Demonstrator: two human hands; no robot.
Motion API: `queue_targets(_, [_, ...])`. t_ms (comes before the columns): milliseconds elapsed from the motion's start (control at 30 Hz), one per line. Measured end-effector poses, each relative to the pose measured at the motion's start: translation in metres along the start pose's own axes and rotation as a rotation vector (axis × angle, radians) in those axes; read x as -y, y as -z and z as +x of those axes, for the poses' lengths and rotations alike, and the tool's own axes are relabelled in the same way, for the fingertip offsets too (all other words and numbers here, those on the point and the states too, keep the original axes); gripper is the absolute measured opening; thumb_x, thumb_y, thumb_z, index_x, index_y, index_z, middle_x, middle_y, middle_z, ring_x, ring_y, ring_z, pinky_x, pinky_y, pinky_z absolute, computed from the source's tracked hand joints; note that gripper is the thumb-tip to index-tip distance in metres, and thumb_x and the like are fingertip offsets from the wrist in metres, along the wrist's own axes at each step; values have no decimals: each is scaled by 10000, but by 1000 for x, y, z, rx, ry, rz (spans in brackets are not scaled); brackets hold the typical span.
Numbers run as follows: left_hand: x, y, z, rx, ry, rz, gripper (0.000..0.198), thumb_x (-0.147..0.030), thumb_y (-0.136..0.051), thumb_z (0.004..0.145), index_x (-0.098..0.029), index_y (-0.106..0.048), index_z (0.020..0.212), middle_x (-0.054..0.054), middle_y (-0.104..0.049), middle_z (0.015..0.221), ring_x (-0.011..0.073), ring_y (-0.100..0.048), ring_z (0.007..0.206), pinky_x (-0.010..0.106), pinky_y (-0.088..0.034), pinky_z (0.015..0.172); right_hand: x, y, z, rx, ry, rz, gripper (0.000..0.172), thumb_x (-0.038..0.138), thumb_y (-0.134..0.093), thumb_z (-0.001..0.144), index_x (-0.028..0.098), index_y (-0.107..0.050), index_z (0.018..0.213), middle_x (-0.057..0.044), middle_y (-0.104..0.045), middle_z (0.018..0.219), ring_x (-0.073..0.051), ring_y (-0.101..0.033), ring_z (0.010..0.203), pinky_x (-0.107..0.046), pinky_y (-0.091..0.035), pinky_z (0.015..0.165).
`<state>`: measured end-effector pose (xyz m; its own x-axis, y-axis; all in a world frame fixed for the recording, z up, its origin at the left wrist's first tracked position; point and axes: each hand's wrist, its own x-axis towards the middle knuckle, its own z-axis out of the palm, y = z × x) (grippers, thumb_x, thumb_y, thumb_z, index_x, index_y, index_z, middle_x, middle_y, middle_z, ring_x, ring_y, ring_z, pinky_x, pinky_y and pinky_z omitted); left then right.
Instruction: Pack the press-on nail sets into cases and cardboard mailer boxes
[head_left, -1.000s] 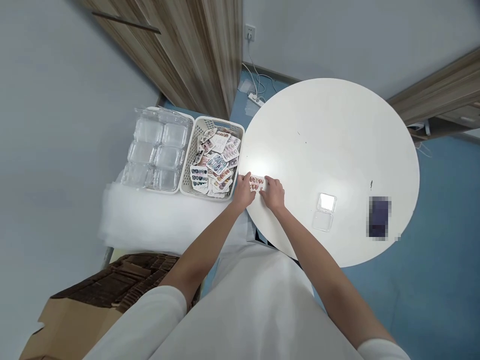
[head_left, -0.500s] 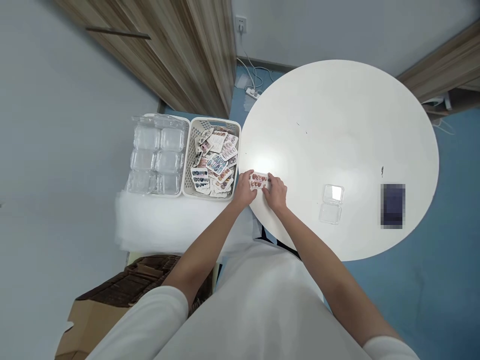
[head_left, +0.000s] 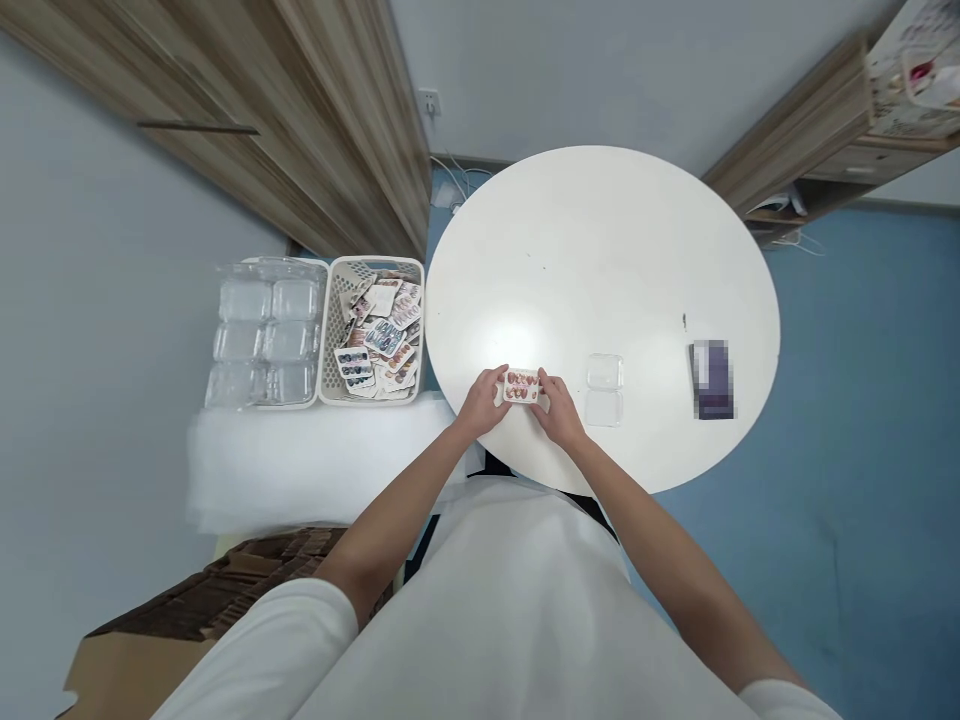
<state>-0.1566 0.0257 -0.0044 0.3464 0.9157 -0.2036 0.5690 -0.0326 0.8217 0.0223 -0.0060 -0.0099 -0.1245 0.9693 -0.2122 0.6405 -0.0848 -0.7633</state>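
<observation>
A small card of press-on nails [head_left: 521, 386], with red and pink nails on it, is held between both of my hands just above the near edge of the round white table [head_left: 600, 250]. My left hand [head_left: 484, 400] pinches its left end. My right hand [head_left: 556, 410] pinches its right end. An open clear plastic clamshell case [head_left: 604, 389] lies on the table just right of my right hand.
A white basket [head_left: 373, 330] full of similar nail cards sits left of the table. Beside it stands a tray of clear plastic cases [head_left: 259, 335], both on white foam. A dark blurred object [head_left: 711, 378] lies at the table's right. A cardboard box [head_left: 187, 620] sits at the lower left.
The view has turned, so the table and basket sit further left in frame. Both hands, still holding the nail card, now sit closer to the clear case.
</observation>
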Motion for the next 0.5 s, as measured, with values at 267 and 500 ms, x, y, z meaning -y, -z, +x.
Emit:
queue_targets(267, [-55, -65, -12, 182, -45, 37, 614, -233, -596, 696, -257, -356, 1261, 49, -501, 1036, 146, -515, 753, 313, -470, 714, -58, 61, -72, -18, 18, -22, 644, 282, -486, 780, 295, -192, 1353, -66, -483, 1025, -219, -495, 944, -417, -451, 802])
queue_targets(500, [-77, -107, 2, 166, -39, 186, 603, -288, -664, 640, -256, -442, 1200, 61, -462, 1065, 221, -482, 1000, 365, -445, 842, -109, 94, -74, -15, 103, -156, 580, 381, -574, 718, 271, -391, 1257, -106, -465, 1168, -299, -406, 1100, -490, -366, 883])
